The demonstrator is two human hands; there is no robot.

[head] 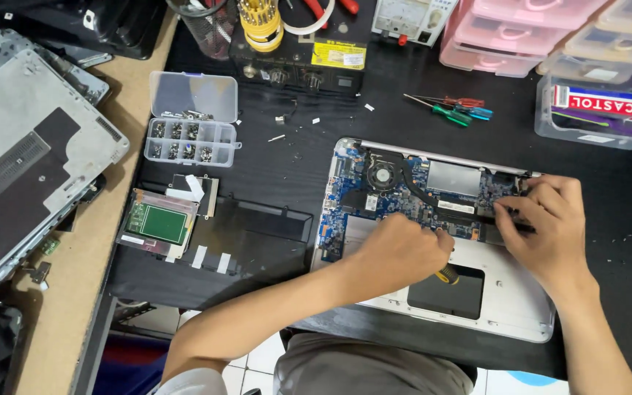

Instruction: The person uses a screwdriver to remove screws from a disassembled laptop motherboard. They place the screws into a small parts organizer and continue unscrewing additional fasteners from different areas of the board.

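Two hands on opened laptop point(433, 219) | left point(404, 249) grasps screwdriver point(446, 275) | right point(543, 219) pinches black strip point(502, 219) | black desk point(272, 168)

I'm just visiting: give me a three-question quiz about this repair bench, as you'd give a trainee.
1. True or false: the left hand holds a screwdriver with a yellow and black handle.
2. The right hand rests on: A) the screw box B) the laptop C) the pink drawers
3. What round part sits at the upper left of the laptop's board?

Key: 1 true. 2 B. 3 The fan.
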